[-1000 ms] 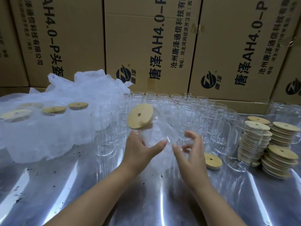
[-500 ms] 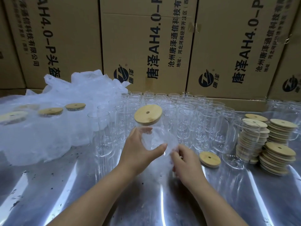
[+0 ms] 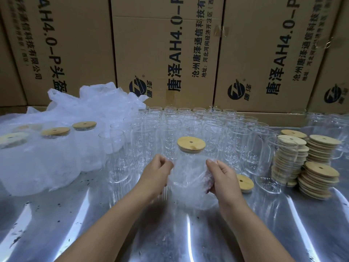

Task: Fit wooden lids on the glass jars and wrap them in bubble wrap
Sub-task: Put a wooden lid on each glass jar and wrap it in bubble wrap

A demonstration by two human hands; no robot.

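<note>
The jar (image 3: 189, 167) being worked on stands upright at the middle of the shiny table (image 3: 94, 224), just in front of the rows of empty jars (image 3: 188, 121). Its wooden lid (image 3: 191, 145) sits flat on the mouth. A sheet of bubble wrap (image 3: 192, 195) is gathered round its body and bunched at its base.

From where I stand, the step looks like closing the wrap round the glass. To do it well, I'd draw the sheet snug from both sides so it overlaps and leaves no bare glass. I'd hold the jar upright so the lid isn't nudged off, and mind the open glasses close behind.

The left hand (image 3: 156, 173) has its fingers curled in, pinching the wrap's edge against the jar's left side. The right hand (image 3: 223, 176) is curled as well, cupping wrap and jar from the right. Whether its hidden fingers reach the glass I cannot tell.

A loose lid (image 3: 244, 183) lies just beside the right wrist, and stacks of lids (image 3: 319, 167) stand farther right. Wrapped, lidded jars (image 3: 54, 148) sit well off to the left, with cardboard boxes (image 3: 164, 53) walling the back.
</note>
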